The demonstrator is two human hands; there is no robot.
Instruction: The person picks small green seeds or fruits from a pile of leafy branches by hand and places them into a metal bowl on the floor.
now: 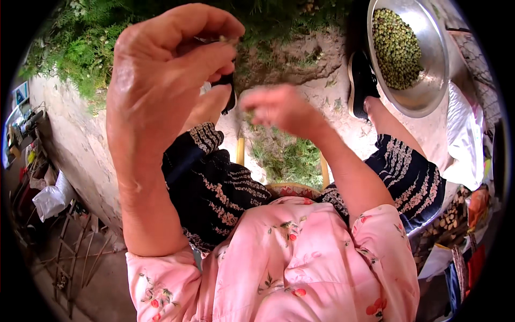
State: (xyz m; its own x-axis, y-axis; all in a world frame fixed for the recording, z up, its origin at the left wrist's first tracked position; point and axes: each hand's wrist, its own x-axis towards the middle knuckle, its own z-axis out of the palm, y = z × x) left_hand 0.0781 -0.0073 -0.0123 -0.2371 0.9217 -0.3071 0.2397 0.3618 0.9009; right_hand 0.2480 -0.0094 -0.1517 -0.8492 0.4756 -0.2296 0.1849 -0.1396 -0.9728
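My left hand is raised high on the left, close to the camera. Its thumb and fingertips come together in a pinch, and a tiny greenish bit shows between them, too small to name. Lower and to the right, my right hand is smeared by motion, its fingers bent and pointing left. Some greenish specks show just under those fingertips; whether they are held I cannot tell. At the upper right stands a shiny metal bowl, with a heap of small round green berries in it.
Leafy green branches lie along the far side and upper left. Cut greenery is on the ground between my legs. A white sack lies below the bowl, at the right. Thin sticks and a white bag are at the left.
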